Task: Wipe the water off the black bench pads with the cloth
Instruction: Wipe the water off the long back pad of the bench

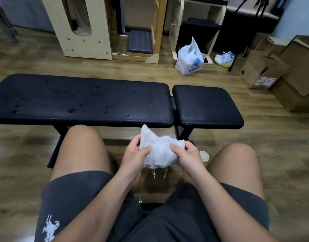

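Note:
A black weight bench stands across the floor in front of my knees. Its long pad on the left carries many water drops. The short pad on the right looks mostly dry. I hold a white frayed cloth between my knees, just below the bench's near edge. My left hand grips the cloth's left side and my right hand grips its right side. The cloth is apart from both pads.
A small white cup sits on the wood floor by my right knee. Beyond the bench are a white plastic bag, a sneaker, wooden equipment frames and stacked cardboard boxes at the right.

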A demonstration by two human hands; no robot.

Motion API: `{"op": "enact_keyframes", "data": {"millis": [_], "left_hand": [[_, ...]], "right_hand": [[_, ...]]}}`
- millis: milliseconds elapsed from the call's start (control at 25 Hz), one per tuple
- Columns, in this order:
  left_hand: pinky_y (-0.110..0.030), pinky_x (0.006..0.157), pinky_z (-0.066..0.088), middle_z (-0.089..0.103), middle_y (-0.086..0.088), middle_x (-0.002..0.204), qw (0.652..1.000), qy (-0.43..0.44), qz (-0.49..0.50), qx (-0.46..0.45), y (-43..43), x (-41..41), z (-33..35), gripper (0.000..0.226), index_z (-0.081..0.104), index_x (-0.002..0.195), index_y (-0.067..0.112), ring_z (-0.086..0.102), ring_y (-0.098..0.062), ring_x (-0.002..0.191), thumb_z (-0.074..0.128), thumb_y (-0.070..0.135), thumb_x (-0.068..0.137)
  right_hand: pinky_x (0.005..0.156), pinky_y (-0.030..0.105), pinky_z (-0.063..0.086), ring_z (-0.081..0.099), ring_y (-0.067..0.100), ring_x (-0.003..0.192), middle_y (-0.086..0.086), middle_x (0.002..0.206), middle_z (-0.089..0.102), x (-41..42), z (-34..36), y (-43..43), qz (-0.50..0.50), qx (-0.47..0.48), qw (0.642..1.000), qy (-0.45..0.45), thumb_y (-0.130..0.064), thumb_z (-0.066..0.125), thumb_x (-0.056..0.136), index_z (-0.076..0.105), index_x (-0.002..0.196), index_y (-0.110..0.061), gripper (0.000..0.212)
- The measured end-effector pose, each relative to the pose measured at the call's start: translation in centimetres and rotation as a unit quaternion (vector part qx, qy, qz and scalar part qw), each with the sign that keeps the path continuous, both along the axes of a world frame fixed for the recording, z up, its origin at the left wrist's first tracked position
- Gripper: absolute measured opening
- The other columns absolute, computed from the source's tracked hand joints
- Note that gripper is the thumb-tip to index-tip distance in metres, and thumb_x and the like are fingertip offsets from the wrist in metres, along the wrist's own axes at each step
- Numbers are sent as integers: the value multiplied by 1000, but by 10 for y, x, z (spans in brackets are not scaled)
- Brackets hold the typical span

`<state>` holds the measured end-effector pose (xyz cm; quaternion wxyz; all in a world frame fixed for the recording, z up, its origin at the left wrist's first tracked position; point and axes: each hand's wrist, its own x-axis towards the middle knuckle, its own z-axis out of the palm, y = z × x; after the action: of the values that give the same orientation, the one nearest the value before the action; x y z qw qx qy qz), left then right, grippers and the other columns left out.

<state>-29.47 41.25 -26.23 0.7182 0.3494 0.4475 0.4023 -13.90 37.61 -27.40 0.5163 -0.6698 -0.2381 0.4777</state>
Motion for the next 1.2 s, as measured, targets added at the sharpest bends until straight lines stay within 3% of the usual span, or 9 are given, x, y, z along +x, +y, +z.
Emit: {"op": "enact_keyframes", "data": {"millis": [120,320,520,640,800,880,1040,1120,1200], "left_hand": [[-47,87,57,72,-9,112,999,42,-14,19,0,0,-4,40,57,127,18,70,-27,102,48,-5,96],[-32,85,58,70,-8,115,992,115,-48,38,3,5,-13,38,56,119,26,69,-22,105,48,-4,97],[-30,81,60,70,-3,111,980,127,-71,133,78,42,10,43,42,131,26,71,-15,98,45,-3,99],[-33,75,58,69,3,113,955,226,-143,125,145,69,-17,65,23,145,36,70,-17,88,50,2,96],[-22,55,43,66,3,111,914,324,-216,116,175,83,-48,60,49,123,36,56,-11,60,47,-7,81],[-18,54,41,63,3,113,904,333,-241,122,179,87,-46,55,60,117,31,51,-4,54,49,-6,79],[-25,86,51,70,5,105,879,393,-194,187,197,105,-34,27,72,105,23,65,-12,90,63,7,85],[-26,91,50,70,4,103,861,407,-216,216,198,118,-28,22,73,103,21,65,-17,97,65,9,86],[-23,83,48,66,6,90,833,431,-260,230,199,133,-32,14,73,97,21,64,-23,99,67,13,87]], "right_hand": [[78,49,54,66,26,82,4,86,69,2,-3,0,1,14,983,-181,-19,64,83,58,87,-20,7],[76,47,54,66,17,76,-7,77,70,11,-16,8,25,-23,963,-268,-27,66,76,56,87,-29,15],[77,38,54,65,18,85,-8,88,69,52,-9,95,-60,17,955,-289,-22,67,75,52,101,-34,33],[77,32,50,63,21,88,-1,98,66,79,-46,148,-132,-116,959,-220,-20,71,72,53,99,-24,32],[75,34,49,62,28,83,-7,76,61,75,-92,160,-185,-140,945,-230,-18,70,75,58,80,-21,14],[84,40,51,64,26,86,-5,83,69,70,-103,156,-158,-123,945,-258,-21,65,79,65,82,-25,5],[96,37,52,65,16,100,-9,105,70,62,-101,159,-187,-78,976,-80,-14,54,87,72,108,-29,32],[80,24,57,66,10,88,-7,101,69,58,-94,161,-216,-73,972,51,-3,52,93,68,115,-23,34],[71,30,58,68,22,82,7,94,70,59,-93,170,-235,-89,942,223,-2,52,93,68,105,-16,24]]}}
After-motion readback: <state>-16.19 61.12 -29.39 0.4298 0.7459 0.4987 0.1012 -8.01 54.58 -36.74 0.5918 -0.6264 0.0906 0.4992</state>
